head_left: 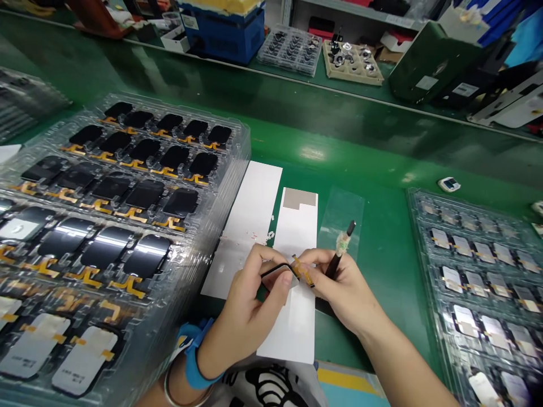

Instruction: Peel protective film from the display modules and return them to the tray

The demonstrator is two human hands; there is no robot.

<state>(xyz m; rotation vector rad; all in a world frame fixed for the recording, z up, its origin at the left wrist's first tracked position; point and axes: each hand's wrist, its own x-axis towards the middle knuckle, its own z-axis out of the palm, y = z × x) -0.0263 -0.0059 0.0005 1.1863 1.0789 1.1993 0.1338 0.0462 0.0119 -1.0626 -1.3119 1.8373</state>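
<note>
Near the middle of the bench, my left hand [258, 299] pinches a small display module [278, 273] with a black edge and a grey face. My right hand [339, 282] holds the orange flex cable [304, 272] at the module's right side between thumb and finger. A dark pen-like tool [343, 243] with a wrapped section is also tucked in my right hand, its tip pointing up and away. Under both hands lies a white strip [297, 232] with a grey patch at its far end. The fingertips hide part of the module.
Stacked clear trays [244, 141] of black displays fill the left. Another clear tray [418, 226] of silver-backed pieces stands right. A white sheet [258, 192] with scraps and a clear film [343, 206] flank the strip. A shelf [288, 85] with boxes runs behind.
</note>
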